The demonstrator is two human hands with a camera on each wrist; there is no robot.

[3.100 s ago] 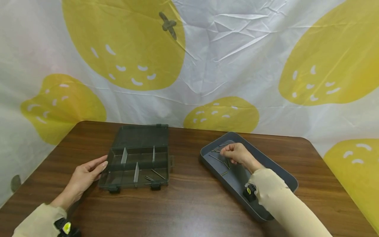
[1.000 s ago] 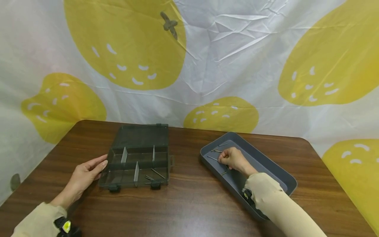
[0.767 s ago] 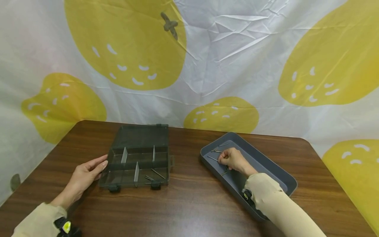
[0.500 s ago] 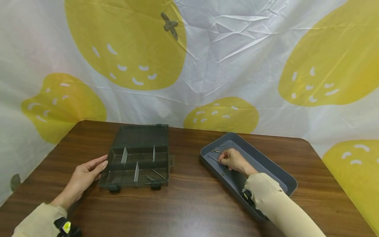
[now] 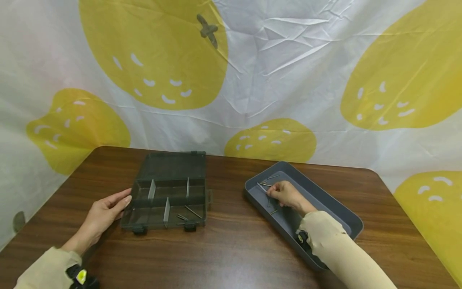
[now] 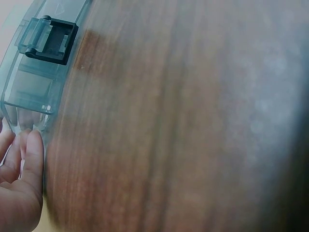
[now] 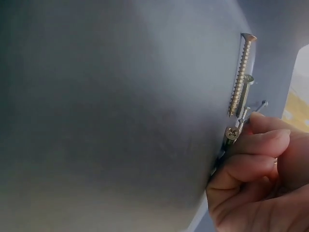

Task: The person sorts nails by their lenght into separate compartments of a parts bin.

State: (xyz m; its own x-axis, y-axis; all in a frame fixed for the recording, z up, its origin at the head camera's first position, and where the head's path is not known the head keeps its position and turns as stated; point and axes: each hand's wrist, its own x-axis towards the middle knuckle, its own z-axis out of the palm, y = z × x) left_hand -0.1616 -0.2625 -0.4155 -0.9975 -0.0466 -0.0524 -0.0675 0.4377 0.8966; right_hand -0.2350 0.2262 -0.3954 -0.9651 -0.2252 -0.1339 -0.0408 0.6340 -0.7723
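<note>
My left hand (image 5: 106,212) holds the left side of a smoky translucent compartment box (image 5: 167,204), fingers at its edge; in the left wrist view the thumb (image 6: 34,154) presses near its corner. The box lid (image 5: 174,165) is laid back. Several slim metal pieces (image 5: 193,212) lie in its front right compartment. My right hand (image 5: 286,194) is inside a grey tray (image 5: 339,210), fingertips curled and pinching a thin nail (image 5: 261,187) that points away to the left. In the right wrist view, a countersunk screw (image 7: 241,72) and a cross-head fastener (image 7: 232,133) lie beside the fingers.
More small fasteners (image 5: 273,176) lie at the tray's far end, and one (image 5: 273,212) by its left wall. Box and tray stand apart on a brown wooden table (image 5: 223,245). A white cloth (image 5: 245,80) printed with yellow fruit hangs behind the table.
My right hand has come slightly lower and nearer over the tray since the first frame. The nail at its fingertips has shifted up and swung a little. My left hand stays at the box.
</note>
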